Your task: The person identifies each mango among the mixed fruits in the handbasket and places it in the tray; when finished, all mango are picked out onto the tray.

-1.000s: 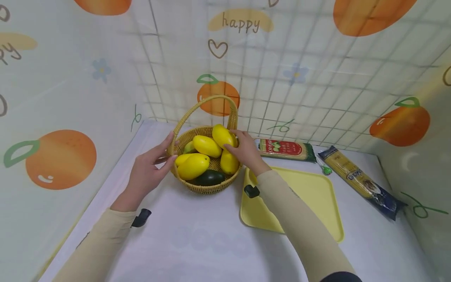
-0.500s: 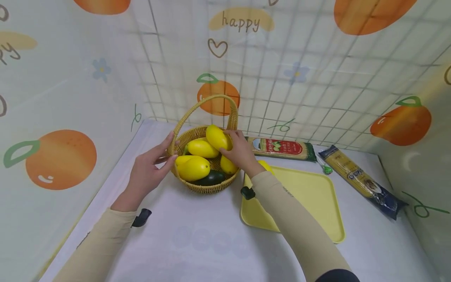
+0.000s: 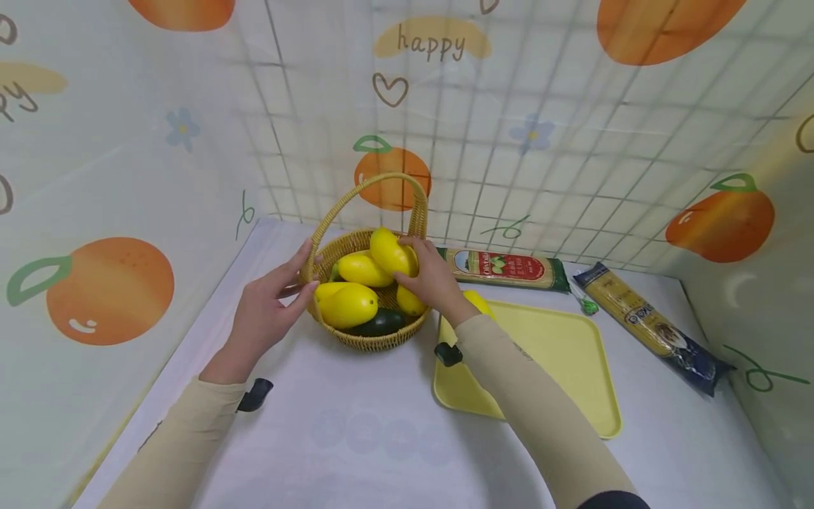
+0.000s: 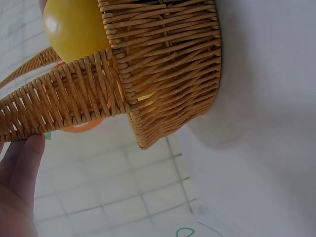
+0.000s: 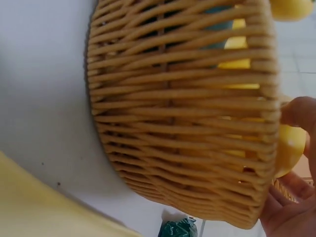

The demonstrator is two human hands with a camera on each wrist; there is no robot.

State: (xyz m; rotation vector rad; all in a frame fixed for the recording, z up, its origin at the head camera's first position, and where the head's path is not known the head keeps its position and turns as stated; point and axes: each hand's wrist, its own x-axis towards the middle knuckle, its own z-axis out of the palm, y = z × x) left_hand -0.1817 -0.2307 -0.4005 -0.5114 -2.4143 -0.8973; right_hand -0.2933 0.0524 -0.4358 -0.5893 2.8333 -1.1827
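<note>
In the head view, a round wicker basket (image 3: pixel 369 342) with a tall arched handle holds several yellow mangoes (image 3: pixel 346 306) and a dark green oval fruit (image 3: pixel 379 323). My left hand (image 3: pixel 270 311) pinches the left foot of the handle between thumb and fingers; the left wrist view shows its fingers (image 4: pixel 30 160) against the weave. Over the basket's right rim, my right hand (image 3: pixel 435 279) grips a yellow mango (image 3: pixel 389 249) that lies on top of the others. Part of that mango (image 5: pixel 290 150) shows past the rim in the right wrist view.
A yellow tray (image 3: pixel 553 360) lies right of the basket, under my right forearm. Another yellow mango (image 3: pixel 478 302) shows at its upper left, partly hidden by the sleeve. Behind are a green-ended pasta packet (image 3: pixel 509 270) and, farther right, a blue-ended one (image 3: pixel 649 325).
My right hand has shifted slightly left with the mango, and the mango under it has moved left too. The mango on the tray has come into view. My left hand stays on the handle.
</note>
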